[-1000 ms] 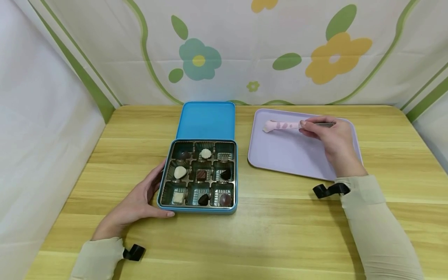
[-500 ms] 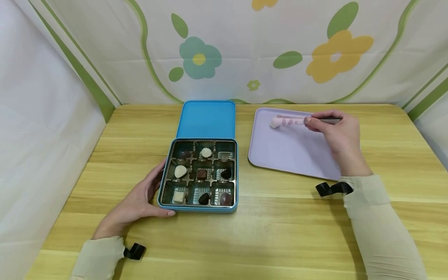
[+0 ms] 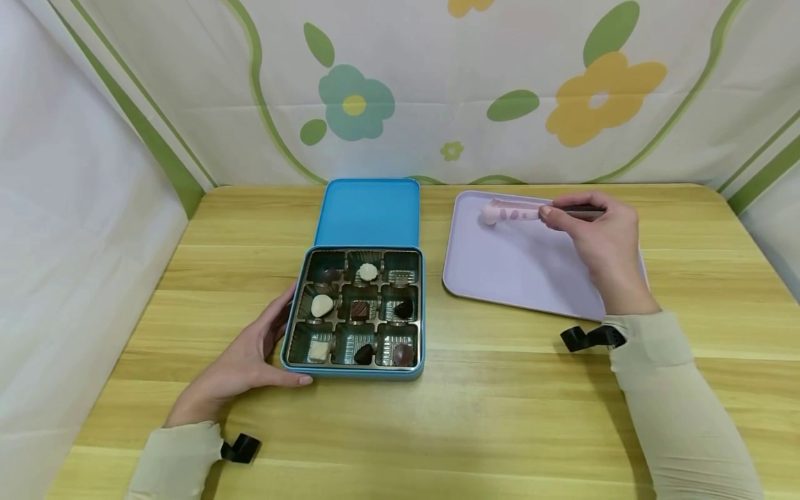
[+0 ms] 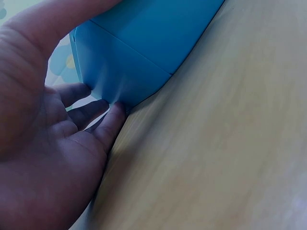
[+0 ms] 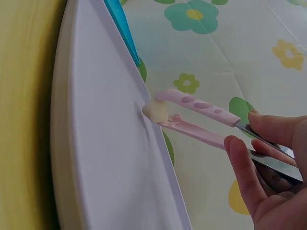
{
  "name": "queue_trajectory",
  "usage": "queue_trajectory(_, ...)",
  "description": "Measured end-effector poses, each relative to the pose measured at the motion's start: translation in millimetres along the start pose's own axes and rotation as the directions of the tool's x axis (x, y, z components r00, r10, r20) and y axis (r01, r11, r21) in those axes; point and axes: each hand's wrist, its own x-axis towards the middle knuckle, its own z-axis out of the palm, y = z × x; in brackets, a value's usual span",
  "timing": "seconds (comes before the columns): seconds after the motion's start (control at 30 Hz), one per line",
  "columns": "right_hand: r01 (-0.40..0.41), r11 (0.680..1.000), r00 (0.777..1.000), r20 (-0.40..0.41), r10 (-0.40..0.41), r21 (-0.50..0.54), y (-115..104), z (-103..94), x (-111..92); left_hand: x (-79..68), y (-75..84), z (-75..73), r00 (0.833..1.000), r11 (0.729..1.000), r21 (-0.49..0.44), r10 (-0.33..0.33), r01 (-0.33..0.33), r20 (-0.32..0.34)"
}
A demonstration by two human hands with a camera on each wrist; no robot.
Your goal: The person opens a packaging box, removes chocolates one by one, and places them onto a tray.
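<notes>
My right hand [image 3: 603,243] pinches a pair of pink-tipped metal tongs [image 5: 206,108] over the lilac tray [image 3: 531,278]. At the tong tips is a small cream-white chocolate [image 5: 156,111], low over the tray; whether it touches the surface I cannot tell. My left hand [image 3: 250,361] holds the near left corner of the open blue tin [image 3: 356,375], thumb along the front and fingers against the left side, as the left wrist view shows. Inside the tin, a compartment tray holds several chocolates, such as a striped brown one [image 3: 360,310] in the middle. The far right compartment [image 3: 402,269] shows no chocolate.
The tin's blue lid [image 3: 369,212] lies flat behind it, reaching toward the table's back edge. A flower-patterned white curtain [image 3: 437,90] hangs behind the wooden table [image 3: 475,417]. Between tin and tray runs a strip of table.
My right hand moved the tongs and chocolate slightly right and farther back over the tray, then a little back left. My left hand and the tin stay in place.
</notes>
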Motion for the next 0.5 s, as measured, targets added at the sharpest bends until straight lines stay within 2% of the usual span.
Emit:
queue_trajectory(0.1,-0.025,0.996,0.999,0.026,0.023,0.089,0.0,-0.1,0.2,0.0,-0.1,0.0,1.000,1.000,-0.002,0.001,-0.001,0.002)
queue_trajectory(0.27,-0.064,0.986,0.998,0.035,0.059,0.155,0.1,1.3,0.5,0.2,0.1,-0.2,1.000,1.000,-0.006,0.003,-0.003,0.003)
queue_trajectory(0.5,-0.050,0.965,0.998,-0.014,0.056,0.258,2.3,2.1,1.6,0.5,-0.5,-0.3,1.000,1.000,-0.006,0.004,-0.004,0.002)
